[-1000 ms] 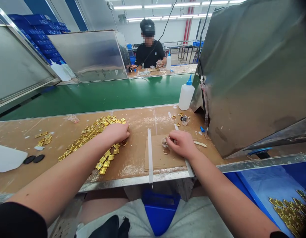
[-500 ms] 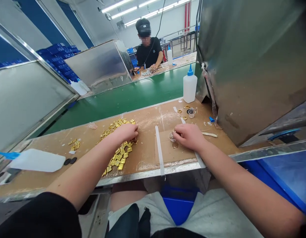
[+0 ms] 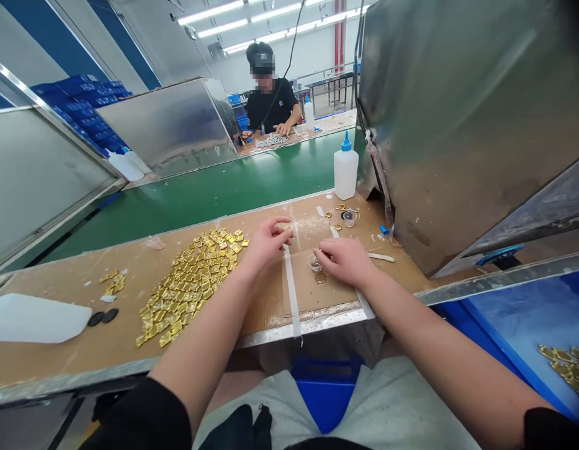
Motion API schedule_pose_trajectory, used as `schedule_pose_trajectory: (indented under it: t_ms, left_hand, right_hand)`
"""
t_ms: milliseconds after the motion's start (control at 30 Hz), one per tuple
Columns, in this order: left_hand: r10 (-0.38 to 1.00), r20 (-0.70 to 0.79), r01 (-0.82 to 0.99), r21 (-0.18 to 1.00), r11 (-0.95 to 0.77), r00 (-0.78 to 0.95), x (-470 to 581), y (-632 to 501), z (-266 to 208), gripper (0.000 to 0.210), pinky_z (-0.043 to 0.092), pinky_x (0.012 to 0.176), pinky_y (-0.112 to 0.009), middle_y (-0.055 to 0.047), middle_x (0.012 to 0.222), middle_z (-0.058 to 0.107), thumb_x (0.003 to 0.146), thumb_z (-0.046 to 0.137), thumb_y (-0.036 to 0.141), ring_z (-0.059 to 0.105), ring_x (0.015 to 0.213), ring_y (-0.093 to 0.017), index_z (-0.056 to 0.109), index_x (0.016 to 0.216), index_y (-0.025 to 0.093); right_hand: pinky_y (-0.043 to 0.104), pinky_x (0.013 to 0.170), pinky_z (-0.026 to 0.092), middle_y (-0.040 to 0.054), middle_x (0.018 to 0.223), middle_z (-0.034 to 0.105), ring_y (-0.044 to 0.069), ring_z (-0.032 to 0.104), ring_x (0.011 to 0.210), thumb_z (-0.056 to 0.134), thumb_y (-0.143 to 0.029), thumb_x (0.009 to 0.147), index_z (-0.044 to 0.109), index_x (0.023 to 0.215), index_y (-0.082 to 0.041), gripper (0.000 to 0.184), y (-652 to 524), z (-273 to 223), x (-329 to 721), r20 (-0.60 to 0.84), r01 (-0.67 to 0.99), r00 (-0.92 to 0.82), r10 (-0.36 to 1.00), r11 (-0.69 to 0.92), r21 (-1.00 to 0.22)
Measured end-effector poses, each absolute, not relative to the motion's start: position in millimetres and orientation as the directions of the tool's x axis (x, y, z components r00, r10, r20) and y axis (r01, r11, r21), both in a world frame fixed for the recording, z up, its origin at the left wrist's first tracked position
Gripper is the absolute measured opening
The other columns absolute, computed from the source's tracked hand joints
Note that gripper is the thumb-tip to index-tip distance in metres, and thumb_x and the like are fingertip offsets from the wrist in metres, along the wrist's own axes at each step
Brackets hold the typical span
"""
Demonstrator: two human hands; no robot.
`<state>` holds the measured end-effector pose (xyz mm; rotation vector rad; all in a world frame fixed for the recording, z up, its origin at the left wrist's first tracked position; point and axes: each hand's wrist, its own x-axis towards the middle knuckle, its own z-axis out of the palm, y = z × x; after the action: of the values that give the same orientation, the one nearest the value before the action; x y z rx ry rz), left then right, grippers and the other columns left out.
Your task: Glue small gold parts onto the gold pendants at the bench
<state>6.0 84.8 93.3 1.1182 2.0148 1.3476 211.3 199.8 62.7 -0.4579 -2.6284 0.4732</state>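
Head view: clear cup and loose gold pieces both look easy to knock

The right hand [image 3: 345, 257] has its fingers bent together at a small clear cup [image 3: 315, 265]; whether its grip is closed on anything, I cannot tell. The left hand [image 3: 268, 242] hangs with curled fingers near the white tape strip [image 3: 291, 294], and its grip is equally unclear.

A nudge from the right fingertips could tip the cup on the cardboard [image 3: 312, 300], where a shiny patch [image 3: 320, 279] just beside it might smear under the wrist.

Farther left, gold pieces [image 3: 190, 275] lie loose on the tabletop [image 3: 268, 297], partly behind the left forearm; a sweep of that arm could scatter them, the nearest ones perhaps over the front edge.

Beyond the right hand, an upright bottle [image 3: 346, 175] could topple if bumped.
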Motion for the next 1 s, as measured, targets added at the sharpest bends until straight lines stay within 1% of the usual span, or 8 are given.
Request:
schedule_pose_trajectory:
  t_ms: [167,300,400,533,667,767,900,1000]
  left_hand:
    - [0.850,0.020,0.026,1.000,-0.008,-0.527,26.6,111.5,62.6,0.049,0.059,0.076,-0.028,-0.010,0.100,0.078,0.080,0.083,0.043,0.077,0.091,-0.019,0.069,0.120,0.017]
    - [0.846,-0.004,-0.076,0.996,-0.044,-0.533,26.8,111.5,57.1,0.044,0.060,0.076,-0.028,-0.009,0.100,0.079,0.082,0.082,0.044,0.078,0.094,-0.021,0.063,0.113,0.019]
    - [0.850,0.017,-0.049,0.998,-0.050,-0.526,27.7,108.8,59.4,0.030,0.057,0.065,-0.024,-0.005,0.087,0.076,0.090,0.074,0.039,0.075,0.077,-0.017,0.057,0.107,0.020]
    - [0.872,0.091,0.045,0.996,-0.079,-0.481,31.3,107.6,60.7,0.020,0.040,0.047,-0.017,0.002,0.073,0.065,0.097,0.063,0.034,0.054,0.052,-0.008,0.061,0.110,0.020]
    - [0.885,0.123,0.058,0.992,-0.109,-0.449,31.9,109.0,56.9,0.026,0.033,0.045,-0.018,0.001,0.077,0.063,0.098,0.060,0.038,0.044,0.050,-0.006,0.069,0.112,0.017]
    - [0.885,0.121,0.059,0.993,-0.106,-0.449,30.5,110.2,54.1,0.031,0.035,0.047,-0.020,-0.001,0.081,0.067,0.095,0.065,0.039,0.044,0.051,-0.007,0.069,0.117,0.016]
    - [0.888,0.104,0.074,0.994,-0.080,-0.449,30.1,110.3,53.7,0.034,0.038,0.050,-0.021,-0.005,0.087,0.073,0.092,0.068,0.029,0.046,0.053,-0.007,0.068,0.123,0.014]
    - [0.886,0.091,0.089,0.994,-0.057,-0.455,31.8,109.9,54.3,0.032,0.040,0.051,-0.021,-0.001,0.079,0.068,0.088,0.074,0.026,0.048,0.053,-0.008,0.069,0.118,0.015]
  right_hand:
    - [0.032,0.061,0.019,0.0004,0.067,0.057,0.016,0.046,0.065,0.054,-0.031,0.099,0.042,0.064,-0.021,0.038,199.7,60.1,210.0,0.386,0.222,-0.840,0.382,0.890,-0.398]
    - [0.032,0.062,0.021,-0.0003,0.066,0.053,0.016,0.044,0.064,0.052,-0.033,0.102,0.039,0.065,-0.021,0.041,200.3,61.0,209.8,0.366,0.212,-0.848,0.383,0.879,-0.428]
    - [0.032,0.063,0.023,-0.0009,0.067,0.050,0.015,0.044,0.066,0.049,-0.039,0.105,0.038,0.066,-0.021,0.044,201.3,61.8,209.2,0.349,0.184,-0.862,0.367,0.869,-0.460]
    - [0.031,0.065,0.026,-0.0012,0.070,0.047,0.015,0.045,0.068,0.047,-0.040,0.107,0.036,0.066,-0.021,0.047,202.1,61.8,208.9,0.340,0.141,-0.878,0.337,0.861,-0.489]
    - [0.031,0.068,0.030,-0.0013,0.072,0.044,0.014,0.045,0.069,0.048,-0.038,0.107,0.036,0.065,-0.020,0.047,201.8,61.9,210.4,0.343,0.090,-0.889,0.303,0.851,-0.517]
    - [0.031,0.069,0.032,-0.0010,0.073,0.043,0.015,0.046,0.071,0.048,-0.038,0.106,0.037,0.063,-0.020,0.048,201.6,63.1,211.5,0.333,0.063,-0.899,0.285,0.836,-0.545]
    - [0.032,0.070,0.034,-0.0008,0.073,0.042,0.015,0.046,0.070,0.050,-0.036,0.104,0.036,0.061,-0.020,0.048,201.2,63.8,211.4,0.335,0.002,-0.910,0.244,0.811,-0.585]
    - [0.032,0.067,0.033,-0.0013,0.070,0.039,0.015,0.044,0.066,0.051,-0.031,0.100,0.031,0.059,-0.021,0.047,200.8,62.3,210.4,0.358,0.001,-0.894,0.270,0.800,-0.600]
